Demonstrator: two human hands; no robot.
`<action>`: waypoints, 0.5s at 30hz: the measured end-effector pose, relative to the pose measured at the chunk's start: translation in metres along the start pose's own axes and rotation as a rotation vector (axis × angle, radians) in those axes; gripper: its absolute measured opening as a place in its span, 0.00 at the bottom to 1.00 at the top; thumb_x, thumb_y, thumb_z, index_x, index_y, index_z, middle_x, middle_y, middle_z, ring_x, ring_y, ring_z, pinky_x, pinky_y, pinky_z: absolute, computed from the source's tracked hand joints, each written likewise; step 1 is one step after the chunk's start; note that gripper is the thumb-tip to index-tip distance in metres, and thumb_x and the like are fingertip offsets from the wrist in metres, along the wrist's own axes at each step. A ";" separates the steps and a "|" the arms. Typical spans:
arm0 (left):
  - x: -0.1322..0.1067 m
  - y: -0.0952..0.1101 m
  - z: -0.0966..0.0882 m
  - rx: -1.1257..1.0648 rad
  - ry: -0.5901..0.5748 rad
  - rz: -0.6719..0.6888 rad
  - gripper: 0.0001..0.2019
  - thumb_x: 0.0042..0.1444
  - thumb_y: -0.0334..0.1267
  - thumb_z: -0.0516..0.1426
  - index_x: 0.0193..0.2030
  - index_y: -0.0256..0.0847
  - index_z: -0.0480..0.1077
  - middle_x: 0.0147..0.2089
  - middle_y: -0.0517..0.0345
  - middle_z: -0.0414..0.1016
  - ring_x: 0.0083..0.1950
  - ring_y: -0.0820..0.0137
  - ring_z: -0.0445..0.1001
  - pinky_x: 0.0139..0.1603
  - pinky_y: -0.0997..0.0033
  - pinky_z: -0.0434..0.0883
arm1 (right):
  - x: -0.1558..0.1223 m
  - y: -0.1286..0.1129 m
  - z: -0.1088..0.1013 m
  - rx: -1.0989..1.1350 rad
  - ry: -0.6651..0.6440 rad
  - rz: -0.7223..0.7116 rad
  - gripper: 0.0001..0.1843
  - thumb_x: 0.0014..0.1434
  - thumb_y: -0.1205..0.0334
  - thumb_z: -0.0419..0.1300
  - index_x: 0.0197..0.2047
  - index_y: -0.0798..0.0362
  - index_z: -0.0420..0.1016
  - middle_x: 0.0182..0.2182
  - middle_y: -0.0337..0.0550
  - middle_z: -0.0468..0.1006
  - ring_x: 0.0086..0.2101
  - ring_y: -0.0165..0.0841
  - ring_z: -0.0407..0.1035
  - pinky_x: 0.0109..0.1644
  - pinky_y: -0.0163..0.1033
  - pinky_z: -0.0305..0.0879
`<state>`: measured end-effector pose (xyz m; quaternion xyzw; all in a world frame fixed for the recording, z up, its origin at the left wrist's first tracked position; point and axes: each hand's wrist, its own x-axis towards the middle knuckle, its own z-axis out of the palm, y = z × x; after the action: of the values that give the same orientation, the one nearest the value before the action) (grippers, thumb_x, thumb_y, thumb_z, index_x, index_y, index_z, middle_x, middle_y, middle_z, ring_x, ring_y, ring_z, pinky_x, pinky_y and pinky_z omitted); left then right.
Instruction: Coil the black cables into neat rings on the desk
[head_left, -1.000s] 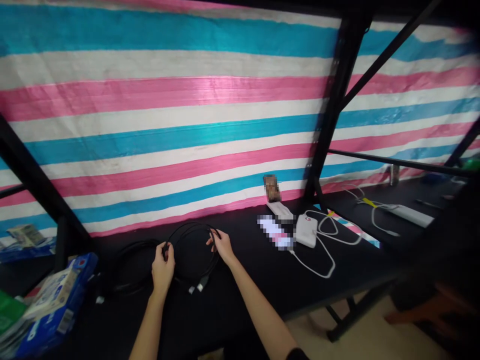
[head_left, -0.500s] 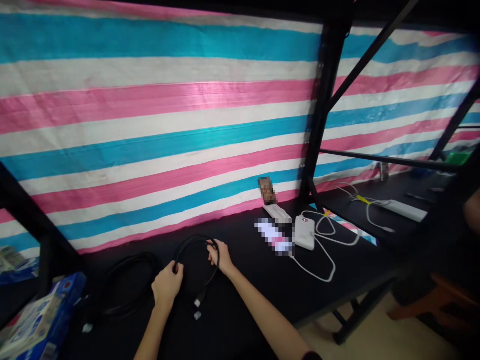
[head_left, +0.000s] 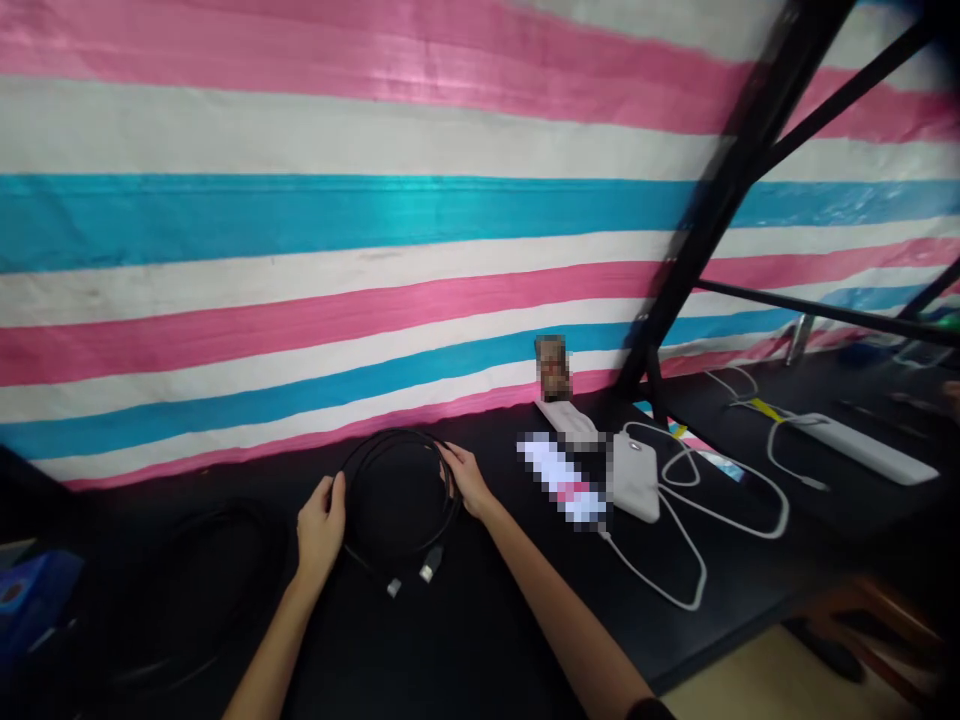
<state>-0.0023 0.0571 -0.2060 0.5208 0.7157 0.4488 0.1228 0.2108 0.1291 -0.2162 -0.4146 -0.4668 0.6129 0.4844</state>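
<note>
A black USB cable (head_left: 401, 432) is held in a round coil just above the dark tabletop. My left hand (head_left: 321, 525) is closed on the coil's left side, thumb up. Opposite it, my right hand (head_left: 466, 482) grips the right side with fingers and thumb. Both cable ends hang at the bottom of the loop, with one metal USB plug (head_left: 430, 566) next to another light-tipped plug (head_left: 394, 588). Left of my left hand lies a second black coiled cable (head_left: 259, 515), hard to make out against the dark surface.
To the right lie a phone with a blurred-out screen (head_left: 562, 480), a white power bank (head_left: 634, 480) and a looped white cable (head_left: 694, 600). Farther right is a long white bar (head_left: 862, 450). A black frame post (head_left: 697, 240) rises behind. A blue box (head_left: 37, 600) sits far left.
The cable in my hands has gone from a narrower loop to a wider round coil, its plugs now side by side. My hands are farther apart. The view has shifted and tilted.
</note>
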 end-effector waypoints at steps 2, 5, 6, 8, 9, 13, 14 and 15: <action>-0.003 0.000 -0.002 -0.041 0.038 0.001 0.19 0.58 0.52 0.44 0.24 0.42 0.58 0.20 0.66 0.53 0.23 0.75 0.58 0.26 0.76 0.56 | -0.002 0.000 0.000 0.015 0.016 -0.015 0.20 0.52 0.48 0.57 0.42 0.53 0.75 0.11 0.28 0.60 0.11 0.23 0.51 0.13 0.29 0.45; -0.005 0.001 -0.003 -0.067 0.058 -0.007 0.16 0.59 0.50 0.43 0.34 0.42 0.65 0.18 0.67 0.56 0.21 0.75 0.60 0.25 0.76 0.58 | -0.005 -0.003 0.000 0.030 0.014 -0.007 0.21 0.52 0.48 0.58 0.42 0.54 0.75 0.11 0.29 0.60 0.10 0.23 0.52 0.11 0.30 0.43; -0.006 0.001 -0.003 -0.071 0.057 -0.009 0.17 0.59 0.49 0.43 0.40 0.42 0.67 0.18 0.67 0.58 0.20 0.75 0.61 0.24 0.76 0.58 | -0.006 -0.005 0.001 0.033 0.014 -0.002 0.21 0.51 0.48 0.58 0.42 0.54 0.75 0.11 0.29 0.60 0.10 0.23 0.51 0.11 0.30 0.42; -0.007 0.000 -0.003 -0.103 0.059 -0.019 0.19 0.60 0.48 0.43 0.50 0.43 0.64 0.19 0.67 0.62 0.18 0.75 0.62 0.22 0.77 0.59 | -0.009 -0.009 0.001 0.038 0.019 0.005 0.23 0.50 0.48 0.59 0.43 0.56 0.75 0.10 0.28 0.60 0.09 0.22 0.50 0.10 0.30 0.40; -0.008 0.000 -0.003 -0.134 0.062 -0.024 0.19 0.60 0.47 0.43 0.52 0.43 0.63 0.19 0.67 0.63 0.17 0.76 0.62 0.21 0.77 0.59 | -0.011 -0.011 0.002 0.041 0.024 0.004 0.23 0.50 0.48 0.59 0.43 0.57 0.75 0.10 0.27 0.59 0.08 0.22 0.49 0.09 0.30 0.40; -0.012 0.001 -0.006 -0.259 0.084 -0.046 0.16 0.58 0.49 0.47 0.45 0.43 0.66 0.19 0.68 0.62 0.15 0.77 0.60 0.18 0.78 0.59 | -0.015 -0.014 0.004 0.079 0.029 -0.008 0.24 0.50 0.49 0.60 0.43 0.59 0.75 0.09 0.25 0.55 0.08 0.20 0.46 0.09 0.28 0.40; -0.012 0.002 -0.007 -0.274 0.089 -0.050 0.15 0.57 0.50 0.48 0.42 0.43 0.66 0.18 0.69 0.62 0.15 0.77 0.59 0.17 0.78 0.59 | -0.016 -0.013 0.004 0.094 0.028 -0.011 0.23 0.50 0.50 0.59 0.44 0.59 0.75 0.09 0.25 0.54 0.08 0.20 0.46 0.08 0.28 0.40; -0.013 0.003 -0.008 -0.285 0.093 -0.054 0.14 0.57 0.50 0.49 0.39 0.43 0.65 0.18 0.69 0.61 0.15 0.77 0.59 0.17 0.78 0.59 | -0.017 -0.013 0.004 0.108 0.025 -0.011 0.23 0.50 0.50 0.59 0.44 0.59 0.75 0.09 0.25 0.54 0.08 0.20 0.45 0.08 0.28 0.40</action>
<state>0.0002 0.0420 -0.2036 0.4574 0.6634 0.5659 0.1741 0.2130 0.1132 -0.2020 -0.3930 -0.4292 0.6293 0.5151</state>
